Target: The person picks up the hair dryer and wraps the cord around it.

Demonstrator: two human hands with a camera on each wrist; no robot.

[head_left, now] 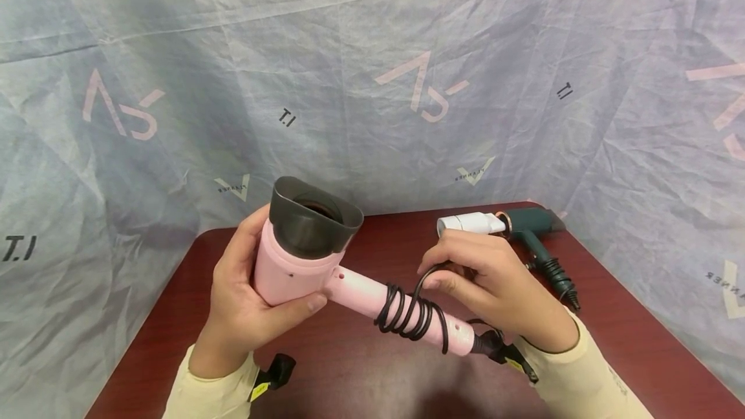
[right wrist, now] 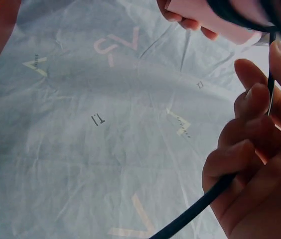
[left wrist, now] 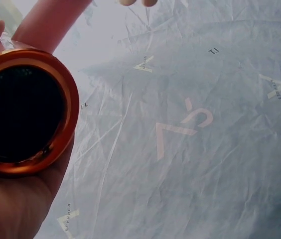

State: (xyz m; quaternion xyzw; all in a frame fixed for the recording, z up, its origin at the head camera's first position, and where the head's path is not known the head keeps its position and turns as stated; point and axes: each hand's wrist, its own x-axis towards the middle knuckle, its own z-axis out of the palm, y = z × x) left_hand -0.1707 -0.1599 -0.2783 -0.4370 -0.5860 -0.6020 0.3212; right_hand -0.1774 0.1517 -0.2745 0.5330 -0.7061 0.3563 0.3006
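My left hand (head_left: 238,296) grips the pink body of a hair dryer (head_left: 297,280) and holds it above the table. Its dark nozzle (head_left: 311,228) points up, and the handle slants down to the right. In the left wrist view, an orange ring (left wrist: 73,104) rims the dryer's dark round end. Several turns of black cord (head_left: 401,312) wrap the handle. Beside the handle, my right hand (head_left: 489,277) pinches a loop of that cord between thumb and fingers. The right wrist view shows the cord (right wrist: 195,206) passing through the curled fingers of that hand.
A dark green hair dryer (head_left: 529,222) with a white front piece (head_left: 471,222) lies at the back right of the dark red table (head_left: 349,374), its cord wound on its handle. Printed grey sheeting (head_left: 349,83) hangs behind and at the sides.
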